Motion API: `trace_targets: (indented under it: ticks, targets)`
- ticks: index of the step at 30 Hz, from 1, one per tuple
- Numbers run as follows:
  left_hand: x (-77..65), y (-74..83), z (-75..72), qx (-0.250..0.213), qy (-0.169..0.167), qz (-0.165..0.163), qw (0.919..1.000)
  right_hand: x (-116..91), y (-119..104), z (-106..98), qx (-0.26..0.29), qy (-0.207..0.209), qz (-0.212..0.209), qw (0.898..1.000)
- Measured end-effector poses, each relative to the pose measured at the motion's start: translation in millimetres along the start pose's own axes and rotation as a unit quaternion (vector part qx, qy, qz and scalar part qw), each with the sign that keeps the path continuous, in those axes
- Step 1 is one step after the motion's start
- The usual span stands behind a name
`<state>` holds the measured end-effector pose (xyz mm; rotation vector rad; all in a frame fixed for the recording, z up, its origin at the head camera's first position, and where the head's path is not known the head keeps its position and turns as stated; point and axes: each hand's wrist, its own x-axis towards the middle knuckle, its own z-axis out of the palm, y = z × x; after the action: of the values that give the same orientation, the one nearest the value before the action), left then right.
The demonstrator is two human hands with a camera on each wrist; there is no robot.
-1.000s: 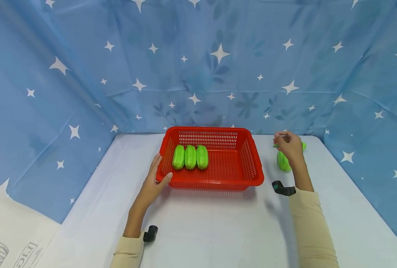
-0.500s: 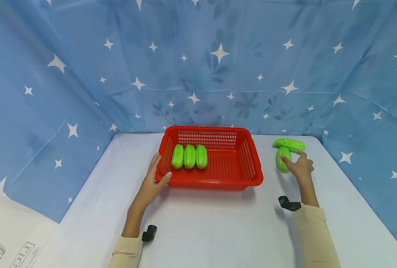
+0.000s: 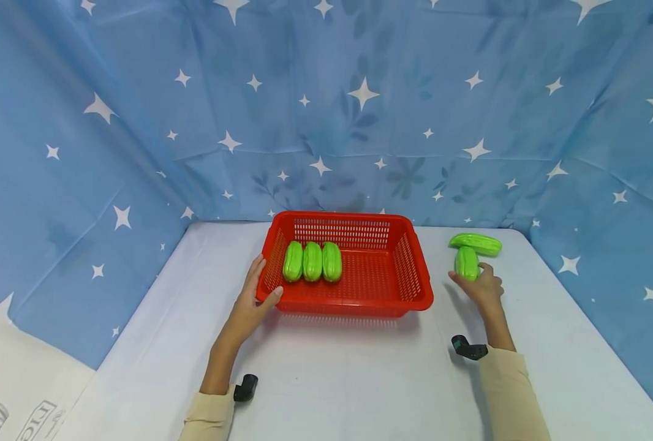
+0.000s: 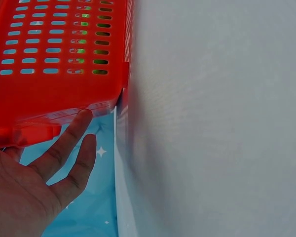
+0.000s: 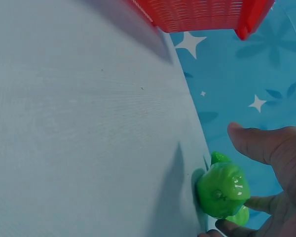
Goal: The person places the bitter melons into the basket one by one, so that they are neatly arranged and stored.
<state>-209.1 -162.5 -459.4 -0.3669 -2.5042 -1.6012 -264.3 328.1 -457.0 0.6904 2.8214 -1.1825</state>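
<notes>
At the left front corner of a red plastic basket [image 3: 354, 304], my left hand [image 3: 247, 309] touches the rim with spread, fairly straight fingers. Three bright green, ridged, oblong toy vegetables [image 3: 312, 261] lie side by side in the basket's left half. To the right of the basket, my right hand [image 3: 482, 286] is at the near end of another green ridged toy vegetable [image 3: 467, 262]. Its thumb [image 5: 251, 140] stands apart from that vegetable in the right wrist view, while the fingertips are right at its other side. A slimmer green one [image 3: 476, 243] lies crosswise just behind.
A white-covered table [image 3: 348, 373] bears everything. Blue star-patterned cloth [image 3: 326, 122] hangs along its back and sides. Black wrist cameras [image 3: 245, 388] sit at both sleeve cuffs.
My right hand has come back from over the far vegetable, uncovering it, then shifted slightly left to the near vegetable's end. My left hand stays at the basket corner.
</notes>
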Motion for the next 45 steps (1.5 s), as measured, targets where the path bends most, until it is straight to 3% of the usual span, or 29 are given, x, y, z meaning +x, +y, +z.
trace_targets:
  ticks: [16, 32, 45]
  targets:
    - [0.5, -1.3, 0.6, 0.004, 0.0, -0.003, 1.0, 4, 7, 5, 0.027, 0.04, -0.017, 0.999]
    - [2.5, -0.4, 0.0, -0.003, 0.003, 0.006, 1.0, 9, 7, 10, 0.019, 0.069, 0.007, 0.997]
    - [1.2, -0.2, 0.4, 0.001, 0.003, 0.002, 1.0, 1, 7, 13, 0.054, 0.068, -0.007, 0.996]
